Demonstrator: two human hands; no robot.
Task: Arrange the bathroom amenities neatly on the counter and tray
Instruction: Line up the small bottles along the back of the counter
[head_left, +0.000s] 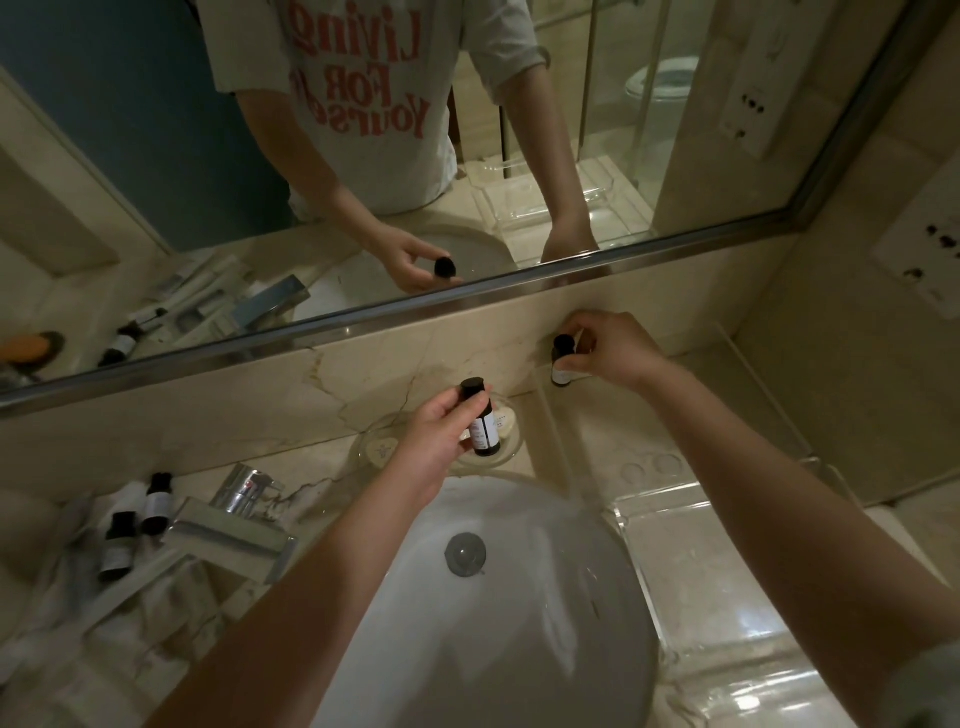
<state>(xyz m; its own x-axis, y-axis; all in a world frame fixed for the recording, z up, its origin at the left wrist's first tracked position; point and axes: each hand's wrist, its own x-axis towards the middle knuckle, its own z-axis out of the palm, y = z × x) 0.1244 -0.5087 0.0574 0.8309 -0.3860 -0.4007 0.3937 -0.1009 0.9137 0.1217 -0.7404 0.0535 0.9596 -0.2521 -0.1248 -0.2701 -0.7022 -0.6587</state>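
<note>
Behind white round sink (493, 597), my right hand (608, 348) pinches small dark plastic bottle (562, 364), left hand (434, 447) grips second dark bottle (482, 423); tilted release could topple either.

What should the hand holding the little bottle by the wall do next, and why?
Probably stand it down upright and let go. The right hand pinches the dark bottle upright at the back corner of the clear tray, near the wall; whether it touches yet is unclear. The left hand holds a second bottle over the soap dish, likely next.
</note>
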